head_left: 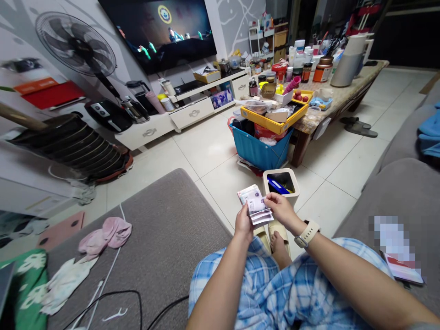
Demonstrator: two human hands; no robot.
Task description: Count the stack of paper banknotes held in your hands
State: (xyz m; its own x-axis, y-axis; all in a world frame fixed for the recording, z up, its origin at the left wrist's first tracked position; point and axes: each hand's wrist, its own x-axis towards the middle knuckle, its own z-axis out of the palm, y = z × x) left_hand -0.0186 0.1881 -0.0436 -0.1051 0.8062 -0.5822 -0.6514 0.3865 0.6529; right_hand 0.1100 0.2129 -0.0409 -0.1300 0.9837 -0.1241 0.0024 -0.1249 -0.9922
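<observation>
I sit on a grey sofa in blue plaid shorts, and both hands meet over my knees. My left hand (243,223) is closed around a fanned stack of banknotes (253,203), gripping it from below. My right hand (281,207), with a pale watch on its wrist, pinches the top note of the stack at its right edge. Directly beyond the notes a small white bin (281,179) stands on the tiled floor with a blue thing inside. My feet in pale slippers show below the hands.
A blue basket (260,147) full of bags stands by a cluttered low table (338,94). A TV and a white cabinet (192,112) line the far wall, beside a fan (74,43) and a heater (74,144). Cloths and cables lie on the grey cushion (158,238) to my left.
</observation>
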